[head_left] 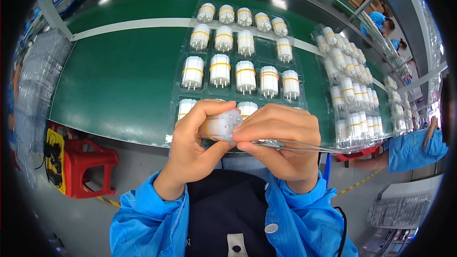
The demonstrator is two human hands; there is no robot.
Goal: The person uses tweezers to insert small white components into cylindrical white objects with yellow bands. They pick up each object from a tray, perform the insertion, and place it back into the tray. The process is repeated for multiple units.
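Between the thumb and fingers of my left hand (190,150) is a white plug adapter (218,127) with an orange band, lying tilted with its end toward my right hand (285,135). My right fingertips are pinched together against that end. Whatever small thing they may hold is hidden. Just beyond both hands lies a clear plastic tray (265,47) with rows of white banded plug adapters, most with their pins pointing toward me. One pocket in the second row from the far end has no adapter. My hands cover part of the nearest row.
The tray rests on a green conveyor belt (119,76) crossed by a white strip. More filled trays (352,90) stand to the right. Stacked clear trays (40,76) are at the left. A red stool (90,166) stands below; a co-worker in a blue coat (414,150) is at right.
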